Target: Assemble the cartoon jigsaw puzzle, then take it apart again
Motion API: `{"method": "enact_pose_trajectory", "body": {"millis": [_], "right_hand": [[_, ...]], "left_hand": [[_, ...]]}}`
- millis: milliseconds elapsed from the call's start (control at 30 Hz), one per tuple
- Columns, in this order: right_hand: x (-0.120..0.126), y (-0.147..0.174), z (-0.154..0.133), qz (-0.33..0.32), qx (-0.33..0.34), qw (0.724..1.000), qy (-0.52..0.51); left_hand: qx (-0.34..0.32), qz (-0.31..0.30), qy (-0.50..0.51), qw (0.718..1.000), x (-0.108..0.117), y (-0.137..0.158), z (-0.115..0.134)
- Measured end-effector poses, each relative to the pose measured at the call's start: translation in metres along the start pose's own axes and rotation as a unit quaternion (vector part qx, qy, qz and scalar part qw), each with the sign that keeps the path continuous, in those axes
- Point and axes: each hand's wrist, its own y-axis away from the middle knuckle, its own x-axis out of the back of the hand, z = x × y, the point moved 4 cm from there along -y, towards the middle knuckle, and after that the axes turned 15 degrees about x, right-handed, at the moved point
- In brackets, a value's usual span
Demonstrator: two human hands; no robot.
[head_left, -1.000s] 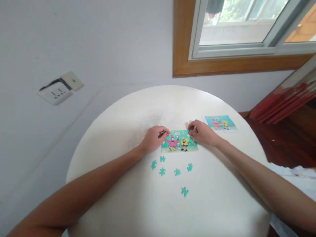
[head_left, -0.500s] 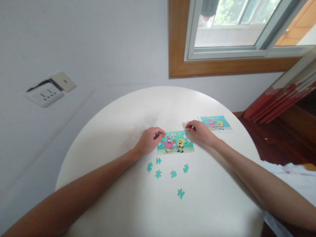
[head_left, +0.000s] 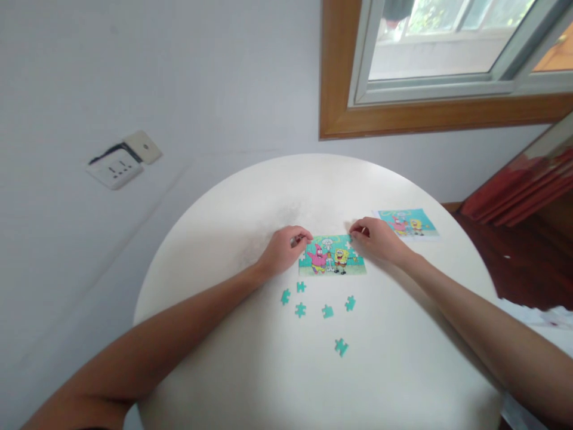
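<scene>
A mostly assembled jigsaw puzzle (head_left: 329, 258) lies on the white round table (head_left: 250, 376), showing cartoon figures on a turquoise ground. White gaps show near its left and right sides. My left hand (head_left: 286, 248) is closed at the puzzle's upper left corner, thumb and fingers pinched on its edge. At the upper right corner my right hand (head_left: 375, 239) pinches the edge in the same way. Both sets of fingertips are partly hidden. Several loose turquoise puzzle pieces (head_left: 300, 309) lie on the near side, one piece (head_left: 341, 347) closer to me than the others.
A printed picture (head_left: 414, 224) with the same cartoon scene lies beyond my right wrist. Behind the table stands a white wall with a socket (head_left: 117, 169) and a wood-framed window (head_left: 335, 113). A red curtain (head_left: 514, 185) hangs at the right.
The camera has turned slightly left, so the whole scene sits farther right in view. Both hands stay at the puzzle's upper corners, and the loose pieces keep their places.
</scene>
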Motion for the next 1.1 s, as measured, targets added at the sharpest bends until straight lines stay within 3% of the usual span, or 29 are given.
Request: {"method": "enact_pose_trajectory", "body": {"millis": [333,600,767,867,967,1100], "right_hand": [[0.002,0.000,0.000,0.005,0.004,1.000,-0.004],[0.003,-0.001,0.000,0.005,0.007,1.000,0.001],[0.016,0.003,-0.023,0.039,0.035,0.998,0.019],[0.014,0.013,-0.065,-0.053,0.139,0.988,-0.035],[0.002,0.031,-0.110,-0.184,0.271,0.941,-0.083],[-0.018,0.046,-0.128,-0.252,0.312,0.916,-0.014]], "left_hand": [[-0.040,-0.006,-0.032,0.999,0.014,0.001,0.006],[-0.154,-0.019,-0.076,0.985,0.000,0.006,0.012],[-0.134,-0.002,-0.064,0.989,0.002,0.002,0.009],[-0.106,0.014,-0.053,0.993,0.003,-0.001,0.006],[-0.096,0.016,-0.049,0.994,0.003,-0.002,0.004],[-0.089,0.018,-0.048,0.995,0.004,-0.001,0.004]]}}
